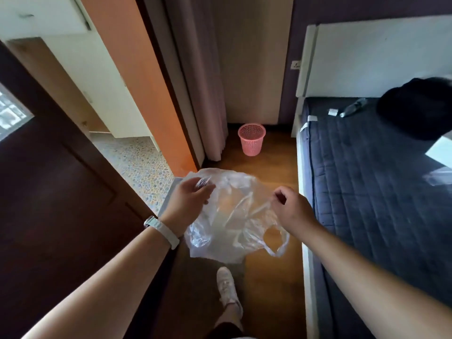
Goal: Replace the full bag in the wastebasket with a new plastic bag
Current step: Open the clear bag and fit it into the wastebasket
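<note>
A clear plastic bag (pixel 232 216) hangs crumpled between my two hands at chest height, one handle loop dangling at its lower right. My left hand (pixel 188 199), a white watch on its wrist, grips the bag's upper left edge. My right hand (pixel 291 206) pinches the bag's right side. A pink perforated wastebasket (pixel 252 139) stands upright on the wooden floor well ahead of me, near the far wall and the curtain. It has no bag in it and looks empty.
A bed with a dark quilted mattress (pixel 367 179) fills the right side, a black bundle (pixel 415 108) at its head. A dark wooden door (pixel 49 204) stands open at left, beside an orange wall (pixel 141 94). My white shoe (pixel 227 285) is on the brown floor below the bag.
</note>
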`<state>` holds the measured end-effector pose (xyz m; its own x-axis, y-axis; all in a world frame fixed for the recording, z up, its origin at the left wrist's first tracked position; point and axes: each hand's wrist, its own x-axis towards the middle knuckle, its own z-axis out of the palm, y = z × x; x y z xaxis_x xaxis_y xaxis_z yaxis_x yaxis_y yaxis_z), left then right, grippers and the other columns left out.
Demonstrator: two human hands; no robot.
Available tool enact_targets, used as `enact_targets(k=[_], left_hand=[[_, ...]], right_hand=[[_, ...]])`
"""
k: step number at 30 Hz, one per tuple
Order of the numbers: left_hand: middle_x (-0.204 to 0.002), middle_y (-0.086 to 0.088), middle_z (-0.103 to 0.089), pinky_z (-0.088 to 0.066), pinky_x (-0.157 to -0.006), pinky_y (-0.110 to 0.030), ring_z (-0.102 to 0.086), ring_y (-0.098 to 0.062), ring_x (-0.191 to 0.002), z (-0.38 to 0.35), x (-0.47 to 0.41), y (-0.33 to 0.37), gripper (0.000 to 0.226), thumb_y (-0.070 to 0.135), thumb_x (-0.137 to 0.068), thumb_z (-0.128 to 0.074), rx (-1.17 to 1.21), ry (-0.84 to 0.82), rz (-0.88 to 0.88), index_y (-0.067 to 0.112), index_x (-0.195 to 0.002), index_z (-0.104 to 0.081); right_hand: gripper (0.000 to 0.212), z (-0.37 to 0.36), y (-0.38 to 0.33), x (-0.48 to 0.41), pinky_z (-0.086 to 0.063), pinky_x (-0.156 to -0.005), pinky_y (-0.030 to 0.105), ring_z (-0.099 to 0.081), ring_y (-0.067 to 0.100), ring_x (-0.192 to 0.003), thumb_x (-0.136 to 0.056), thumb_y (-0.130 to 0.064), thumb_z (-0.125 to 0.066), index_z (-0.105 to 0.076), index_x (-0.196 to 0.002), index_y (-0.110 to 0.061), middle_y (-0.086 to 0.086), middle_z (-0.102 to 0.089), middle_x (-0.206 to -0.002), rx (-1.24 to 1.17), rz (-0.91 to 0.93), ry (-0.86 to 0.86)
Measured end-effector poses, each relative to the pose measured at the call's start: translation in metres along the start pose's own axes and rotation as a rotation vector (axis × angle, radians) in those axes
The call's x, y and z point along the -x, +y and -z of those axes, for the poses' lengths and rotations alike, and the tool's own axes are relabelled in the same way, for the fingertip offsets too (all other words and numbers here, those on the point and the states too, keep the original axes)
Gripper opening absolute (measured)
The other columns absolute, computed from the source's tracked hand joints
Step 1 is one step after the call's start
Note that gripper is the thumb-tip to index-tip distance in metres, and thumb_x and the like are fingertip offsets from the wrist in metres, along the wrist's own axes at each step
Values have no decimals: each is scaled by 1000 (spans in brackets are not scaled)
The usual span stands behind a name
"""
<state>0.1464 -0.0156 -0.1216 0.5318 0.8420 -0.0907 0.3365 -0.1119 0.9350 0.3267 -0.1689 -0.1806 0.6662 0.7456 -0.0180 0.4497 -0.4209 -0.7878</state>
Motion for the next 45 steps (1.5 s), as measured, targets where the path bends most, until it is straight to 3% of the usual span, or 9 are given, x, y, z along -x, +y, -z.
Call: enact_targets(k=[3,8,14,25,32,36,41,45], left_hand=[[-67,2,-60,-46,-57,-16,-56,-11,-63,-11,-53,-6,11,19,-90,-63,-6,-32,-9,15,-81,-67],[-66,0,-59,-48,-64,-26,-55,-15,-65,-30,-154,-20,19,24,-90,-63,31,-107,28,15,-74,-66],[-65,-2,-58,-48,-62,-27,-53,-12,-60,-38,-271,-20,19,22,-89,-63,15,-168,40,4,-84,-69],[-61,-3,-55,-42,-56,-29,-50,-13,-57,-62,-426,-5,27,24,-88,-62,-105,-222,4,-2,-79,-64],[-60,-1,-56,-37,-48,-25,-47,-13,-52,-95,-514,3,20,25,-87,-63,-205,-188,29,8,-77,-66],[-62,0,-59,-38,-48,-23,-49,-13,-52,-124,-570,11,19,27,-89,-62,-278,-142,54,13,-78,-69],[-67,-9,-67,-51,-55,-41,-57,-21,-58,-165,-634,33,34,39,-80,-58,-386,-149,169,7,-82,-68],[-63,-2,-61,-39,-51,-27,-53,-16,-58,-200,-686,62,29,33,-88,-53,-512,-148,182,14,-67,-60]], right_hand=[[15,2,2,-39,-45,-57,29,-58,15,-68,-94,-22,-56,-58,-79,-21,-6,-62,-72,21,-37,44],[20,2,1,-118,-38,-51,25,-55,13,-62,-94,-24,-55,-53,-75,-20,-8,-58,-67,82,-107,83],[23,1,-18,-222,-38,-51,27,-50,14,-56,-95,-26,-51,-49,-73,-19,-4,-53,-61,141,-171,88],[17,11,-15,-361,-52,-58,38,-58,20,-62,-92,-25,-54,-53,-75,-22,-8,-58,-64,201,-192,188],[11,23,19,-451,-47,-58,27,-58,16,-66,-92,-21,-57,-58,-81,-19,-6,-63,-72,215,-199,176],[9,34,46,-524,-51,-61,30,-59,14,-67,-93,-19,-57,-60,-86,-16,-2,-65,-76,192,-155,140],[10,60,79,-617,-55,-62,33,-60,11,-68,-92,-22,-58,-59,-83,-19,-5,-65,-75,143,-138,64],[13,88,98,-686,-50,-57,33,-59,16,-67,-92,-21,-57,-58,-80,-17,-1,-63,-72,136,-110,13]])
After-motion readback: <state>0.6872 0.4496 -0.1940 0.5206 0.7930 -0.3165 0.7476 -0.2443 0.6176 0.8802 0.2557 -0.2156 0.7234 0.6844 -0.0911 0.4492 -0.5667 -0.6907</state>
